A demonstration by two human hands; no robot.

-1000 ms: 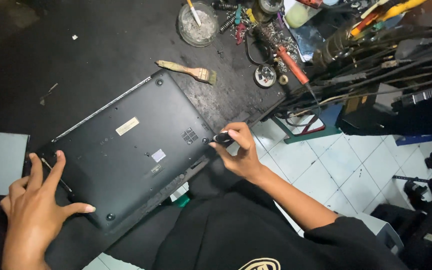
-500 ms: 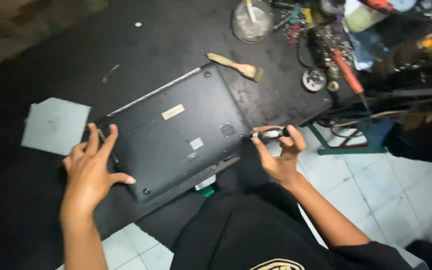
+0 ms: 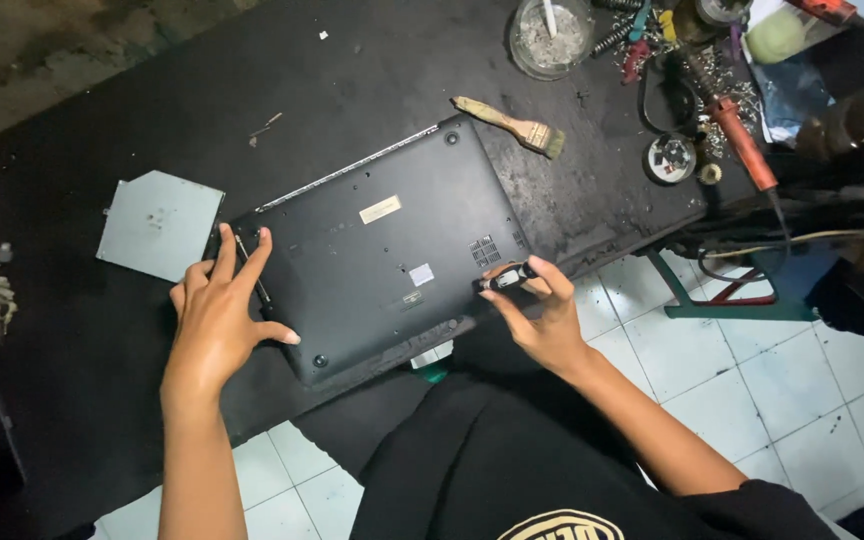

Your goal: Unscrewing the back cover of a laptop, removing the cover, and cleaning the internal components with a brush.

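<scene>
Head view: brush [image 3: 512,124] beyond laptop [image 3: 382,250]

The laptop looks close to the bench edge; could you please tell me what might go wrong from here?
The laptop lies upside down with its near corner past the table edge; a push from the left hand could perhaps tip it toward the floor.
The right hand pinches a small black part over open floor; if the grip slips, it may drop onto the tiles.
</scene>
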